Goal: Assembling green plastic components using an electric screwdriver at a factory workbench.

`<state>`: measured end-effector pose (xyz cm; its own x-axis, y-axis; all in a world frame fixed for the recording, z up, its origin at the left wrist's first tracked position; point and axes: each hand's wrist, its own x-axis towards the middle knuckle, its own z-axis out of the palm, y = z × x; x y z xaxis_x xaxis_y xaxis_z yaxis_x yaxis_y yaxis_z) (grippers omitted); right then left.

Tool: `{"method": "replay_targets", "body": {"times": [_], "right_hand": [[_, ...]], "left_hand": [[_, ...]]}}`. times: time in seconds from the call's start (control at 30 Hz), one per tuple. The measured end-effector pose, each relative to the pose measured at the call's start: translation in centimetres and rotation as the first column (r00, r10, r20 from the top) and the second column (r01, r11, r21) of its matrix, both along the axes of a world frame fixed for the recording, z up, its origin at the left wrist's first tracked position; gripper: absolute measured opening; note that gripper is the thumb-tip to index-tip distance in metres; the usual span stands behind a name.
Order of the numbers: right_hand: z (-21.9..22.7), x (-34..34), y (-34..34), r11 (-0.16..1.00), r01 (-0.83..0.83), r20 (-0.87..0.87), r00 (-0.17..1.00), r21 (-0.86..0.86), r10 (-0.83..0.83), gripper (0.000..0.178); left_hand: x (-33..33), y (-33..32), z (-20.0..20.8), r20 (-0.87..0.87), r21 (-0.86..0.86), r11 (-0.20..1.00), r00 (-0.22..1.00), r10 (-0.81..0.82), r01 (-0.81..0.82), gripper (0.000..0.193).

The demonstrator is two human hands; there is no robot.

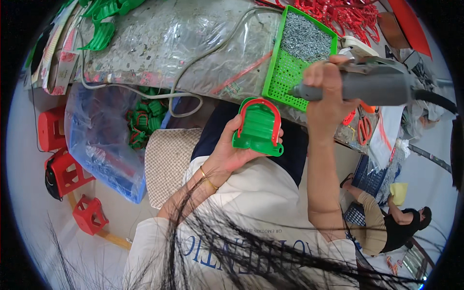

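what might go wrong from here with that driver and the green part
The left hand holds the green part by its edges, so a slip of the driver in the right hand could nick that hand. The tray sits by the table's near edge; a knock might spill its metal bits. The cord loops past that edge and might snag.

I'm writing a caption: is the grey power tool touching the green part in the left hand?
Apart: in the head view, the edge of the green tray shows between the grey power tool and the green part.
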<state>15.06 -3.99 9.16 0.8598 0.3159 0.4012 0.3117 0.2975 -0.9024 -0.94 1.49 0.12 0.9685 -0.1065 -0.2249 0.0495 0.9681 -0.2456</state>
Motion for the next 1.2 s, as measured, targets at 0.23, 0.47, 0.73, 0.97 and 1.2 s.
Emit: {"method": "replay_targets", "body": {"times": [0.23, 0.47, 0.73, 0.97, 1.2], "right_hand": [[3.7, -3.8, -0.5, 0.973, -0.224, -0.112, 0.967, 0.058, 0.229, 0.025], [2.6, -6.4, 0.1, 0.944, -0.330, -0.059, 0.943, -0.031, 0.328, 0.028], [1.7, -6.6, 0.1, 0.942, -0.330, -0.052, 0.944, -0.062, 0.327, 0.026], [1.7, -7.0, 0.0, 0.926, -0.376, 0.012, 0.926, -0.044, 0.376, 0.024], [1.2, -6.8, 0.1, 0.899, -0.438, 0.114, 0.892, -0.016, 0.437, 0.025]], "left_hand": [[0.2, -0.2, 0.6, 0.034, -0.024, 0.999, 0.998, -0.043, 0.044, 0.067], [-0.1, -0.1, 1.2, -0.057, 0.085, 0.995, 0.997, -0.043, 0.047, 0.062], [-0.4, -0.2, 1.5, -0.063, 0.135, 0.989, 0.997, -0.045, 0.053, 0.061], [-0.8, 0.0, 1.9, -0.102, 0.221, 0.973, 0.994, -0.042, 0.064, 0.057], [-1.2, 0.6, 2.1, -0.019, 0.217, 0.976, 1.000, 0.003, 0.002, 0.052]]}}
